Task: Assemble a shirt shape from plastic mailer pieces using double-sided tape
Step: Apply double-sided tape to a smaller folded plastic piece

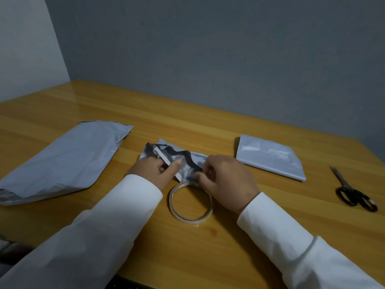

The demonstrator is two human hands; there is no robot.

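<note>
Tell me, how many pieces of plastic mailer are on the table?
3. A large mailer piece lies at the left, a small crumpled mailer piece is in the middle under both hands, and a folded mailer piece lies at the right. The hands may hide more.

On the wooden desk (208,130) a small mailer piece (183,159) lies at the centre, dark inner side up, with a white tape strip (166,163) running across it; the left hand (153,171) presses the piece and strip with its forefinger stretched out; the right hand (225,180) pinches the piece's near edge, just above the tape roll (190,202); a large grey mailer (62,161) lies to the left, a folded grey piece (270,157) to the right; black-handled scissors (352,190) rest near the right edge.
</note>
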